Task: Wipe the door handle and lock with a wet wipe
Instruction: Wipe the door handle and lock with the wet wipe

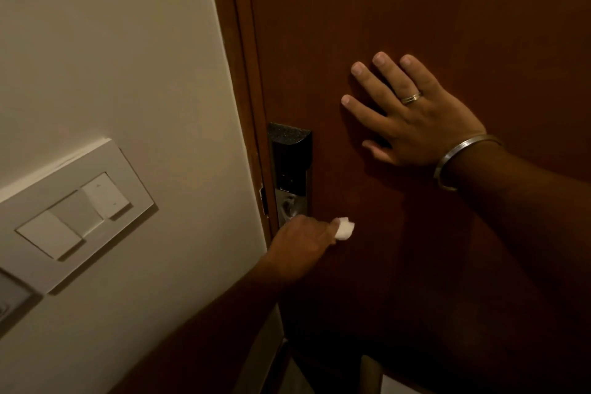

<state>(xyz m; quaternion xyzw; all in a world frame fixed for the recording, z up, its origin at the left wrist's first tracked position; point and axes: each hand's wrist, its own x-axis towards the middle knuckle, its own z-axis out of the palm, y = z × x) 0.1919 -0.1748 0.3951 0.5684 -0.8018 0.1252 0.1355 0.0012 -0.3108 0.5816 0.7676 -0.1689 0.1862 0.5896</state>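
Door: a dark reddish-brown wooden door (447, 9) fills the right side of the view, with its matching wooden frame (243, 57) running down its left edge.
Lock: a tall black and silver electronic lock plate (290, 166) sits on the door just beside the frame; its upper part is dark, its lower part is bare metal.
Door handle: hidden under the left hand, so its shape cannot be told.
Left hand: the left hand (300, 241) is curled closed at the bottom end of the lock plate, reaching in from the lower left.
Wet wipe: a small folded white wet wipe (344, 229) sticks out of the right side of the left hand, pinched in the closed fingers, close against the door just right of the lock plate.
Right hand: the right hand (412, 118) lies flat on the door, fingers spread, to the right of the lock and above the wipe, well apart from both.
Jewellery: a silver ring (411, 97) on one right finger; a plain metal bangle (460, 158) around the right wrist.
Wall: a cream painted wall (112, 41) is left of the frame.
Switches: a white rectangular switch panel (76, 211) with rocker switches is mounted on the wall, well left of the lock.
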